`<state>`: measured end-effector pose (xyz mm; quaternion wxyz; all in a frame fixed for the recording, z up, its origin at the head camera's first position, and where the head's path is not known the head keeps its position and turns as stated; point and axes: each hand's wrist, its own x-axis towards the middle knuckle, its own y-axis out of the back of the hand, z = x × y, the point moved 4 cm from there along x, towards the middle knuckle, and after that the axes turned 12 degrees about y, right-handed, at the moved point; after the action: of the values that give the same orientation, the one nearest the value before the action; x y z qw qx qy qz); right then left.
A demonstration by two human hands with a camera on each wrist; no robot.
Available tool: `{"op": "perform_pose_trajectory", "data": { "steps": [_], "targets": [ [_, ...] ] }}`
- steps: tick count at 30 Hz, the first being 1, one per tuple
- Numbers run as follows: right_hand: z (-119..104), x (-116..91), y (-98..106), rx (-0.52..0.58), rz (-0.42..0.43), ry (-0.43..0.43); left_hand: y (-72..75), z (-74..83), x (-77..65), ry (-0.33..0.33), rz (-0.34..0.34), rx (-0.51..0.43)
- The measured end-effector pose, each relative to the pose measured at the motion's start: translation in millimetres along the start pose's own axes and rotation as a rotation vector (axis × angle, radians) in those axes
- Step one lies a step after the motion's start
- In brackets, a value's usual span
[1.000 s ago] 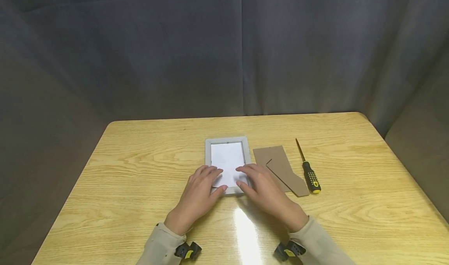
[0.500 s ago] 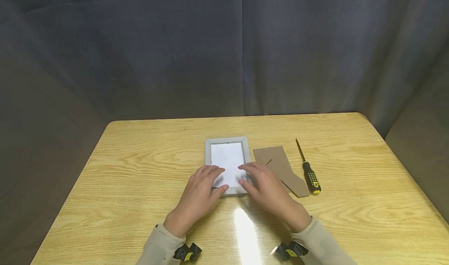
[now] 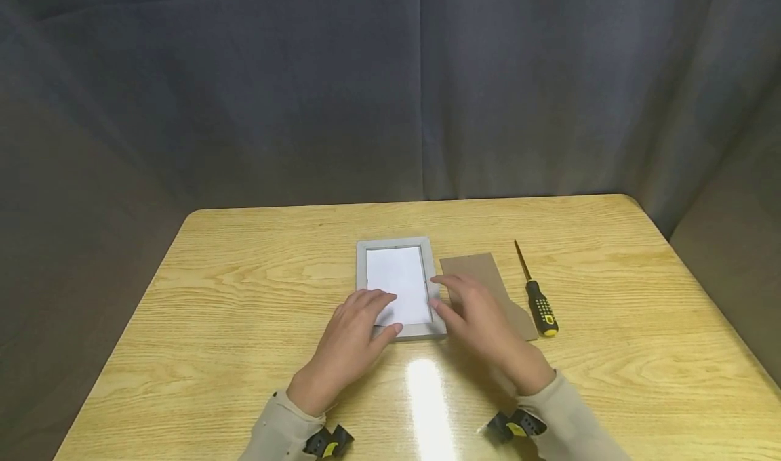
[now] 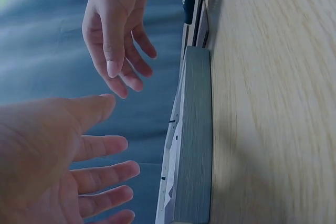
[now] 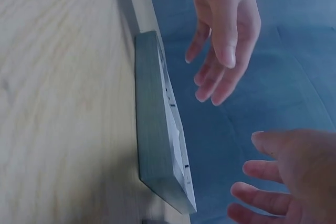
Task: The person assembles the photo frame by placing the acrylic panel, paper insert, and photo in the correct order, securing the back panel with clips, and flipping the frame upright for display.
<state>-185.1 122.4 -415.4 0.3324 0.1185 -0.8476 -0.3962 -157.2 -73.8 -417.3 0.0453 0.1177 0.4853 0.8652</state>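
Observation:
A light grey picture frame lies flat on the table, its back facing up, with a white sheet inside its opening. Small dark tabs show along the inner edge in both wrist views. My left hand hovers over the frame's lower left corner, fingers relaxed and holding nothing. Just off the frame's right side is my right hand, also with nothing in it. Both wrist views show a gap between the hands and the frame. Partly under the right hand in the head view lies a brown backing board.
A screwdriver with a black and yellow handle lies right of the backing board, its tip pointing away. The wooden table ends at a far edge before a dark grey curtain.
My right hand has moved right, off the white sheet, and now covers more of the backing board. My left hand has shifted slightly to the right. The frame stays in place.

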Motion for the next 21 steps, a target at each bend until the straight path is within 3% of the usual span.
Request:
{"op": "perform_pose_trajectory", "data": {
  "steps": [10, 21],
  "targets": [
    [16.0, -5.4, 14.9, -0.098, -0.034, -0.104, -4.5, 4.4, -1.4, -0.005, -0.048, 0.027],
    [35.1, -10.2, 17.3, -0.193, -0.040, -0.145, -9.2, 8.4, -4.5, -0.020, -0.068, 0.015]
  ]
}}
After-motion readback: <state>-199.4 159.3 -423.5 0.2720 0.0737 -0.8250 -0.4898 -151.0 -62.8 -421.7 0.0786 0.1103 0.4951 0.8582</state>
